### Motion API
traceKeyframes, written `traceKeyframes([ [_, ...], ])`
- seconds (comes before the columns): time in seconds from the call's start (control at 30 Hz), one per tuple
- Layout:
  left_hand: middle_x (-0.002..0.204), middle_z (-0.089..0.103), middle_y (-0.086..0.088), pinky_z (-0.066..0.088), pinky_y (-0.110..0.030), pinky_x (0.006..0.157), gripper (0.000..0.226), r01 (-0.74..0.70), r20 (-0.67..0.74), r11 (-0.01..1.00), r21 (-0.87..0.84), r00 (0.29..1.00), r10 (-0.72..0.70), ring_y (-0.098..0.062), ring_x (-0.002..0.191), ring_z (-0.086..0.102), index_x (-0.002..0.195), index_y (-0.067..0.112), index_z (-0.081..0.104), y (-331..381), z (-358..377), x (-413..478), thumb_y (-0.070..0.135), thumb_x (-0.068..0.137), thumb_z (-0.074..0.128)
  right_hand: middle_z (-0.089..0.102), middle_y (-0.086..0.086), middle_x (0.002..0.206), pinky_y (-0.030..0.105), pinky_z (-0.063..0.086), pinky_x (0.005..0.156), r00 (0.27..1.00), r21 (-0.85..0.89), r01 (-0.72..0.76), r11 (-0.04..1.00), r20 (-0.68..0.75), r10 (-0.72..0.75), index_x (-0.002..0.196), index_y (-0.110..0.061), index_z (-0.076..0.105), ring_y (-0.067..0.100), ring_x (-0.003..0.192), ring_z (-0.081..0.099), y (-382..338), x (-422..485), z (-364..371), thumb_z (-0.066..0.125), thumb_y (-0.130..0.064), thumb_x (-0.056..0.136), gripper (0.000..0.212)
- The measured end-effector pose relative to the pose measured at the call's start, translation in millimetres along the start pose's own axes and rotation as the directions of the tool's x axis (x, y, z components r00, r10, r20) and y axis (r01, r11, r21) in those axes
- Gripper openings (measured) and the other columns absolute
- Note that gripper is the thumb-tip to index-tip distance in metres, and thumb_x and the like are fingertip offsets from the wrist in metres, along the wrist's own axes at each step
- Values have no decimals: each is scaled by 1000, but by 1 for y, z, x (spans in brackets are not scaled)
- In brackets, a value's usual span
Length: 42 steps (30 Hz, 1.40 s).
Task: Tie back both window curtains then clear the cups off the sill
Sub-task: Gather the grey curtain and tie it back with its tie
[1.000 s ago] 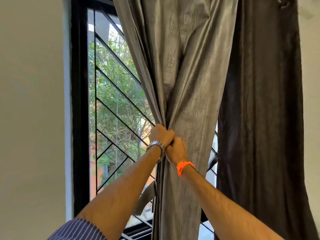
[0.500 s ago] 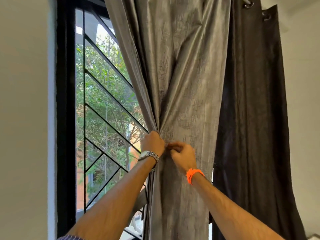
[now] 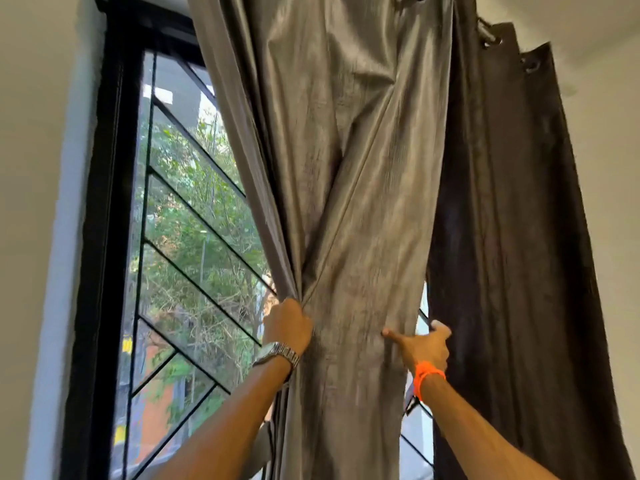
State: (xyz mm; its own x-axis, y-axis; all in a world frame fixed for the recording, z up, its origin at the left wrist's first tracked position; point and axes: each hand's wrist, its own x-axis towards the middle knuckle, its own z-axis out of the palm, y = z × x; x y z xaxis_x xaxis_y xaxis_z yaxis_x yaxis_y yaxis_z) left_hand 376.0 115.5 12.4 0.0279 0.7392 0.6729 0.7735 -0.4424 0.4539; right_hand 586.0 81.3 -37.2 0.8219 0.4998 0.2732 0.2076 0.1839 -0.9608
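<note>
A shiny grey curtain (image 3: 353,188) hangs in front of the window. My left hand (image 3: 287,325), with a metal watch on the wrist, grips the curtain's gathered left edge. My right hand (image 3: 424,344), with an orange band on the wrist, holds the curtain's right edge, thumb on the front and fingers curled behind the cloth. To the right a darker grey curtain (image 3: 512,258) hangs loose from its rings. No cups or sill show in this view.
A black window frame (image 3: 104,237) with slanted black bars (image 3: 194,271) stands at the left, with trees outside. Pale walls flank the window on both sides. A sliver of window shows between the two curtains.
My right hand has left the gathered spot beside my left hand and moved right to the curtain's right edge. The view has tilted upward.
</note>
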Motion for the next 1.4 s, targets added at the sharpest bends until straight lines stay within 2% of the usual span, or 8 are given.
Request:
traceKeyframes([
  [0.17,92,63,-13,43,-31,64,17,36,-17,999,-11,999,-36,-23,71,49,98,1,58,13,9,5,16,96,50,72,17,101,36,48,76,994,-58,110,992,-2,-111,106,-18,67,38,97,65,-8,-2,7,80,-26,67,41],
  [0.23,95,64,-16,42,-32,64,16,36,-16,999,-23,999,-36,-26,71,49,97,1,57,16,9,4,14,95,48,73,19,95,36,50,74,985,-105,175,979,17,-174,96,-12,72,39,94,66,-14,-13,15,76,-23,71,28],
  [0.53,107,64,-22,48,-42,84,24,53,-1,998,-24,999,-53,-40,100,61,105,-2,59,10,-3,-4,13,91,48,75,15,97,24,47,71,924,4,325,946,211,-318,98,-7,75,32,93,69,-41,-66,58,76,-20,75,27],
  [0.8,108,64,-25,47,-39,79,26,1,35,1000,-24,999,0,-41,100,61,103,-4,60,6,-20,-15,17,93,48,74,13,90,31,57,71,881,22,403,915,262,-395,99,-6,74,29,82,70,-63,-99,74,69,-9,75,25],
  [1.03,111,64,-22,47,-39,93,56,133,152,942,-309,984,-89,-39,101,60,105,-1,64,13,-29,-26,49,98,40,68,21,98,28,41,63,804,-164,552,817,366,-469,103,1,64,37,89,64,-64,-112,64,59,-13,91,20],
  [1.17,96,67,-16,50,-34,73,64,112,196,946,-305,979,-53,-32,84,63,80,6,61,20,-33,-29,67,90,43,66,20,104,22,36,64,762,-238,621,747,405,-505,112,2,58,36,96,63,-65,-120,51,57,-14,93,25],
  [1.3,72,58,-6,51,-33,64,70,129,242,940,-316,969,-52,-24,69,60,63,13,45,29,-35,-36,82,70,55,65,17,90,12,38,64,727,-147,602,785,509,-462,116,15,56,20,88,62,-63,-124,39,50,1,95,26],
  [1.4,71,54,-5,48,-31,61,65,59,190,971,-232,982,-14,-24,70,60,69,10,51,34,-35,-38,74,73,62,66,21,82,17,38,49,701,-168,624,763,551,-452,93,3,64,25,75,63,-58,-121,29,57,4,83,13],
])
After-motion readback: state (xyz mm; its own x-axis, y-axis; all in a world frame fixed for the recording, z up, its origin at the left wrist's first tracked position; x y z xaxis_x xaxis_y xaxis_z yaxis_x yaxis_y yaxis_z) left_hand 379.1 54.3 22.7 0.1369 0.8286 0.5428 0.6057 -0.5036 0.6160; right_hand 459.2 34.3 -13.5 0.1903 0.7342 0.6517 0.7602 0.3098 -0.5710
